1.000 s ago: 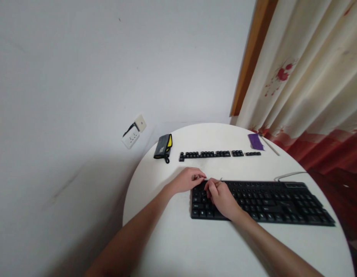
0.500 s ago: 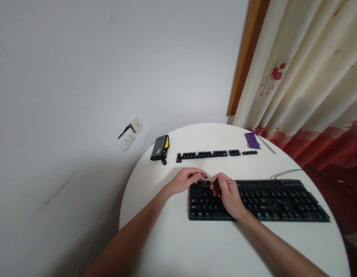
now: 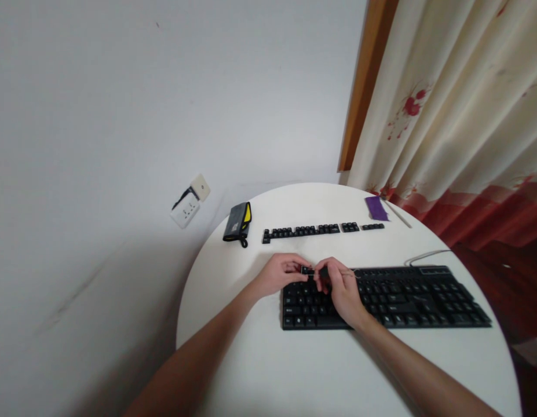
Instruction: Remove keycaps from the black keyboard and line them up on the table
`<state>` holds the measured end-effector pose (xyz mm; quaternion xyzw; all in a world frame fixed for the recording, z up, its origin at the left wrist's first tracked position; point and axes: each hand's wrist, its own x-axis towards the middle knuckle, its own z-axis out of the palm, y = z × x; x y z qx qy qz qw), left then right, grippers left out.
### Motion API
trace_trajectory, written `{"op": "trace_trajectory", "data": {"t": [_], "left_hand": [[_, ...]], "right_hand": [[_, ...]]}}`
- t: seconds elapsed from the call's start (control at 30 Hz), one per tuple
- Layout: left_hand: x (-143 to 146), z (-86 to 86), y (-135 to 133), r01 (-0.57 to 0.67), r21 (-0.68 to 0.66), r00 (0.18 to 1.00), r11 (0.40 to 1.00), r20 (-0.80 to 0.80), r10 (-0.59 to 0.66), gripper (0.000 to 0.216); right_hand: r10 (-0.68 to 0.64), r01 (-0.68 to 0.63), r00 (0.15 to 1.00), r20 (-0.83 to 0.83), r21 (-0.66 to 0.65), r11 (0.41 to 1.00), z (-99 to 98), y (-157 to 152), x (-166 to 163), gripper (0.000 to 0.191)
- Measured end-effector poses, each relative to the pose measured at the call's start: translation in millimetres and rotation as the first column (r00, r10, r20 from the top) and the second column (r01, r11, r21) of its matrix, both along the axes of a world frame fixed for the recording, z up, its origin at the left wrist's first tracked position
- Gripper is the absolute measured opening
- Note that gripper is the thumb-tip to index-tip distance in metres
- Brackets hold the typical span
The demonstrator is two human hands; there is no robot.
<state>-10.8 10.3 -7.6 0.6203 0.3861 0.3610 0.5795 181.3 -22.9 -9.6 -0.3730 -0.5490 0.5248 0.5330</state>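
A black keyboard (image 3: 407,306) lies on the round white table (image 3: 255,353). Over its top-left corner, my right hand (image 3: 344,289) is closed around a keycap puller (image 3: 322,272), a dark handle with thin wire at both ends. A black keycap (image 3: 306,270) sits in the wire at the puller's left end. My left hand (image 3: 280,273) has its thumb and fingers closed on that keycap from the left. Parts of the upper-left keys are hidden beneath both hands.
Behind the keyboard, several loose black keycaps (image 3: 305,231) stand in rows. A dark pouch with yellow lining (image 3: 237,222) lies at the left edge, a purple cloth (image 3: 376,208) and thin stick (image 3: 397,213) at the back right. The keyboard cable (image 3: 427,253) trails right.
My left thumb and fingers have come in onto the keycap at the puller's wire end. My right hand keeps its hold on the puller. The view has shifted slightly.
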Motion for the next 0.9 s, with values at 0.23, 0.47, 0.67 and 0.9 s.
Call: {"op": "trace_trajectory", "data": {"t": [0.23,0.47,0.67,0.9], "left_hand": [[5,-2.6,2,-0.101,0.231,0.994,0.968,-0.012,0.107,0.021],[-11,-9.2,20,-0.333,0.365,0.892,0.869,-0.177,0.416,0.018],[-42,-19.4,42,-0.405,0.545,0.651,0.734,-0.392,0.650,0.014],[-53,-27.6,48,-0.290,0.699,0.520,0.654,-0.459,0.721,0.012]], "right_hand": [[-0.021,0.017,0.997,-0.080,-0.050,0.999,-1.7,6,0,0.039],[-0.114,0.104,0.987,-0.113,-0.089,0.991,-1.1,9,1,0.040],[-0.100,0.089,0.987,-0.122,-0.089,0.992,-3.7,9,1,0.038],[-0.094,0.085,0.988,-0.120,-0.080,0.993,-4.4,8,1,0.037]]}}
